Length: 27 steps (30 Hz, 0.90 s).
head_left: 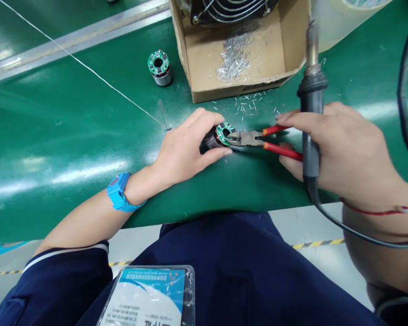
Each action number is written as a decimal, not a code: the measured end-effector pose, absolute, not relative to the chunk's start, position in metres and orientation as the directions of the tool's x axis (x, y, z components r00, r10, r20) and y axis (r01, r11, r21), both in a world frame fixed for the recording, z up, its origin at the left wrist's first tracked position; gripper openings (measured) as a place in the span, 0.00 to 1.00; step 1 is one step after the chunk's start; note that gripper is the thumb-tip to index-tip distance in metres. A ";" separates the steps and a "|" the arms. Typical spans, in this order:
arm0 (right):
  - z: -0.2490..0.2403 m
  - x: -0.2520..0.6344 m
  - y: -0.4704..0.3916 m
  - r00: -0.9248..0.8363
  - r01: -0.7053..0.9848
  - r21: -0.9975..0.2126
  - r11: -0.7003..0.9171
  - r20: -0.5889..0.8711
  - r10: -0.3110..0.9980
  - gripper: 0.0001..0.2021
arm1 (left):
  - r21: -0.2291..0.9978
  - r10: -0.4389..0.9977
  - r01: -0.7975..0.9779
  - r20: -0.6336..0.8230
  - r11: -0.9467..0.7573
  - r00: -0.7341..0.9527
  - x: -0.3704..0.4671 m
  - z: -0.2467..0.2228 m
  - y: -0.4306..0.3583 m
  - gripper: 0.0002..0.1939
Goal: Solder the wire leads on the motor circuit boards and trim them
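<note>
Between the thumb and fingers of my left hand (187, 145) lies a small motor part (211, 141), tilted, its round green circuit board facing right. My right hand (353, 149) grips red-handled cutting pliers (246, 138), whose jaws touch the board near its centre hole. A soldering iron (312, 99) with a dark grey handle crosses the right hand, tip toward the top of the view; how the fingers hold it is partly hidden. Another motor part (160, 68) with a green board stands upright behind my left hand.
An open cardboard box (238, 88) at the top holds many cut metal pins (234, 56) and a fan (236, 9). Loose pins (248, 103) lie before it. Solder wire (98, 76) runs from the upper left. A black cable (403, 90) hangs at the right.
</note>
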State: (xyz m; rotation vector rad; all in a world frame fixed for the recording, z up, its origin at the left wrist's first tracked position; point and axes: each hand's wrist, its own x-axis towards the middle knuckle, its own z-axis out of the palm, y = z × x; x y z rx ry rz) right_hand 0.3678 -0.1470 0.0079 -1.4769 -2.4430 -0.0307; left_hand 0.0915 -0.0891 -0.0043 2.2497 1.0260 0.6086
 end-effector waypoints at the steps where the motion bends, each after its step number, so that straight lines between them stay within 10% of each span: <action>1: 0.008 0.367 -0.148 -0.455 0.860 -0.108 0.498 0.277 0.846 0.20 | 0.655 0.781 0.526 0.164 -0.543 0.603 0.091 -0.005 -0.089 0.20; 12: 0.000 0.340 -0.125 0.075 0.995 -0.087 -0.049 0.327 0.942 0.29 | 0.600 0.777 0.496 0.451 -0.628 0.439 0.071 0.011 -0.064 0.19; 27: -0.032 0.370 -0.106 0.282 0.779 -0.623 0.078 0.458 0.843 0.27 | 0.500 0.986 0.863 0.169 -0.072 -0.015 0.057 -0.009 0.140 0.19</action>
